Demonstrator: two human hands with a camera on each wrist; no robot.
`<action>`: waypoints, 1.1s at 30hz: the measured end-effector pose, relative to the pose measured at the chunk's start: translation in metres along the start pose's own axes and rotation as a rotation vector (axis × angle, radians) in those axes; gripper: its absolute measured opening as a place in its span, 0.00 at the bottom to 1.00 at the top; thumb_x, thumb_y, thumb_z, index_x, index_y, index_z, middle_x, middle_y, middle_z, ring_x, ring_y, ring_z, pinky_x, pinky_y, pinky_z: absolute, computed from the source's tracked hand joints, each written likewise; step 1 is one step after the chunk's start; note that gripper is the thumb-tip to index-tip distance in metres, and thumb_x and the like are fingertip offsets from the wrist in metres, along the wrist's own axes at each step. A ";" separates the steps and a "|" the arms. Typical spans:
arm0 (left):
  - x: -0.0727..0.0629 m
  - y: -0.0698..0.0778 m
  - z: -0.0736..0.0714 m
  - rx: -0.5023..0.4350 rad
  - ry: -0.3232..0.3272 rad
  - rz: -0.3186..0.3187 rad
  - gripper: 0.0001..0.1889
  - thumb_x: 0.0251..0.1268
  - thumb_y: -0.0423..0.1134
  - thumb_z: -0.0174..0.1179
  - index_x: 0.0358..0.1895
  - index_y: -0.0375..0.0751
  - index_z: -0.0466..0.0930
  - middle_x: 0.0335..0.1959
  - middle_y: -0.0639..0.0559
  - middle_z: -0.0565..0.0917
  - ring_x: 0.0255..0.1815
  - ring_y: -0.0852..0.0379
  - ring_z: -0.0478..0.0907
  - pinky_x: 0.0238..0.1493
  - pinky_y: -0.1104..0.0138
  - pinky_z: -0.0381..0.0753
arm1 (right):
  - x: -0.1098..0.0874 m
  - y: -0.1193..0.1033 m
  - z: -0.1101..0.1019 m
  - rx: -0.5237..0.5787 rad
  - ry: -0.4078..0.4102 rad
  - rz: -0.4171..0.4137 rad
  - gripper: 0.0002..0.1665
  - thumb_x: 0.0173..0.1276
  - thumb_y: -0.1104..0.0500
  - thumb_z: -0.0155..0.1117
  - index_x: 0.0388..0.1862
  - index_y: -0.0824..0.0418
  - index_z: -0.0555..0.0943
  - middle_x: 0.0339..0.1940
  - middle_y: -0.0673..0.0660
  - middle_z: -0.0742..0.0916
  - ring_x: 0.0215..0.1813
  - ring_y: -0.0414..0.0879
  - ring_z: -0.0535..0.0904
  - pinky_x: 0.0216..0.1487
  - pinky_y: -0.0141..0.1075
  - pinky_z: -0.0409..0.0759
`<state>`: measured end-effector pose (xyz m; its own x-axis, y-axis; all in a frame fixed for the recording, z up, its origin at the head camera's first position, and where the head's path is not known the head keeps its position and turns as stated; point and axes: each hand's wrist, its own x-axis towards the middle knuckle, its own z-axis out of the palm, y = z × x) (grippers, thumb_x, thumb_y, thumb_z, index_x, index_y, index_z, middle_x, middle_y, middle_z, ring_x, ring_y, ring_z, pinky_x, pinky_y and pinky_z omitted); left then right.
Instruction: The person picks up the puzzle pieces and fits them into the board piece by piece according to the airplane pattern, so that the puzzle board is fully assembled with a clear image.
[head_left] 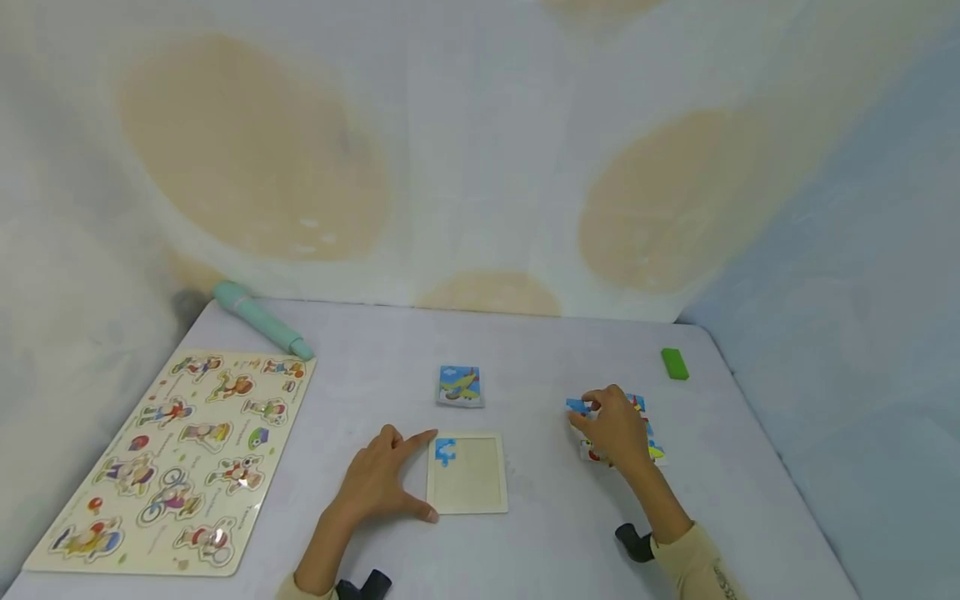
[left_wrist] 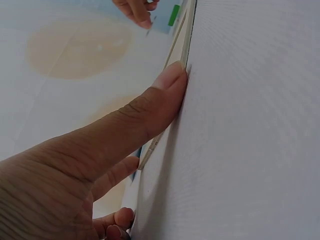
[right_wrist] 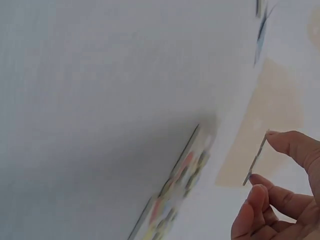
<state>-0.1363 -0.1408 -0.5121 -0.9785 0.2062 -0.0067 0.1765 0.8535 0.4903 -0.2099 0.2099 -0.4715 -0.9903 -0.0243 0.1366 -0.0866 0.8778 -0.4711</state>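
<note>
At the square wooden puzzle tray (head_left: pixel 480 475), my left hand (head_left: pixel 378 479) has thumb and index finger spread, touching its two left corners. In the left wrist view the thumb (left_wrist: pixel 160 100) lies against the tray's edge. A few blue puzzle pieces (head_left: pixel 445 451) sit in the tray's upper left corner. My right hand (head_left: pixel 617 429) pinches a thin puzzle piece (right_wrist: pixel 256 159) by its edges between thumb and finger, raised off the table. Under that hand lie several colourful puzzle pieces (head_left: pixel 651 450), partly hidden by it.
A small stack with an airplane picture (head_left: pixel 460 385) lies beyond the tray. On the left is a large picture board (head_left: pixel 247 500), with a mint green tube-shaped object (head_left: pixel 262 321) at its far edge. A green block (head_left: pixel 675 364) lies at the far right.
</note>
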 end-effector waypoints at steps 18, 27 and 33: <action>-0.001 0.002 -0.002 -0.008 -0.006 -0.006 0.58 0.16 0.65 0.83 0.68 0.61 0.74 0.35 0.53 0.62 0.32 0.57 0.58 0.32 0.65 0.57 | -0.034 -0.076 0.036 0.015 0.001 -0.125 0.21 0.53 0.51 0.80 0.40 0.64 0.88 0.34 0.56 0.82 0.28 0.42 0.76 0.23 0.31 0.72; 0.000 0.003 -0.003 -0.005 -0.013 -0.008 0.58 0.17 0.66 0.82 0.68 0.60 0.74 0.35 0.53 0.62 0.32 0.57 0.59 0.32 0.65 0.57 | -0.039 -0.108 0.051 0.003 -0.096 -0.127 0.22 0.54 0.50 0.79 0.40 0.64 0.87 0.32 0.54 0.79 0.26 0.40 0.71 0.25 0.30 0.71; -0.001 0.004 -0.003 -0.008 -0.002 0.000 0.58 0.17 0.66 0.82 0.68 0.61 0.74 0.35 0.53 0.61 0.31 0.57 0.58 0.31 0.66 0.56 | -0.040 -0.120 0.063 -0.047 -0.136 -0.155 0.23 0.54 0.49 0.79 0.40 0.65 0.88 0.31 0.53 0.79 0.25 0.39 0.70 0.26 0.29 0.73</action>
<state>-0.1350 -0.1395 -0.5075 -0.9783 0.2068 -0.0086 0.1752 0.8495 0.4976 -0.1667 0.0757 -0.4749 -0.9714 -0.2223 0.0834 -0.2367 0.8800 -0.4117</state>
